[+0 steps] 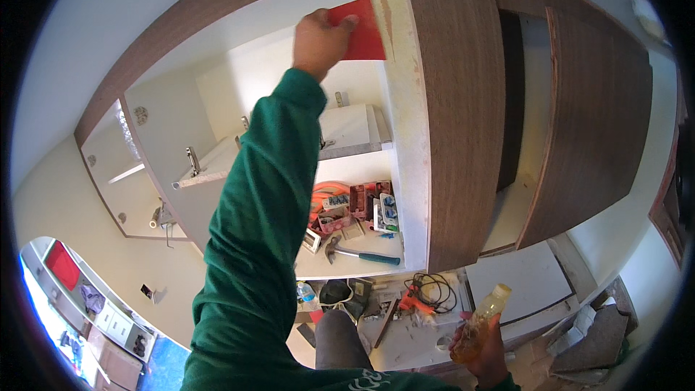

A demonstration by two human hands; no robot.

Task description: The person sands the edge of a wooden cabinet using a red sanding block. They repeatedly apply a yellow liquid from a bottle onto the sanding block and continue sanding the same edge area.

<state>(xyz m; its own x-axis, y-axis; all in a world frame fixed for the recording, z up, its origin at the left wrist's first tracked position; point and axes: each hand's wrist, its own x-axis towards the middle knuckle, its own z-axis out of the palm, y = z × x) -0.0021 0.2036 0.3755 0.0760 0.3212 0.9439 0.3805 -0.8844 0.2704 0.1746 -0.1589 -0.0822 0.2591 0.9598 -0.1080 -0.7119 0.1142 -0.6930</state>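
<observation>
My left hand [321, 41], at the end of a raised green sleeve, pinches a stiff red rectangular sheet [365, 32] between thumb and fingers. The sheet's right edge meets or overlaps the front edge of a white cabinet upright [404, 98]. Yellowish smears and a brown streak mark that upright's upper part. Low at the right, my right hand [486, 350] is wrapped around a clear plastic bottle [483, 320] of amber liquid. The bottle is tilted, its pale top pointing up and right.
A claw hammer [361, 255] lies on the cabinet's bottom shelf, near red boxes [334, 220], socket plates [386, 209] and an orange hose [328, 190]. Below are a corded orange power tool [418, 301] and a wood strip [386, 323]. Brown sliding door panels [597, 130] stand to the right.
</observation>
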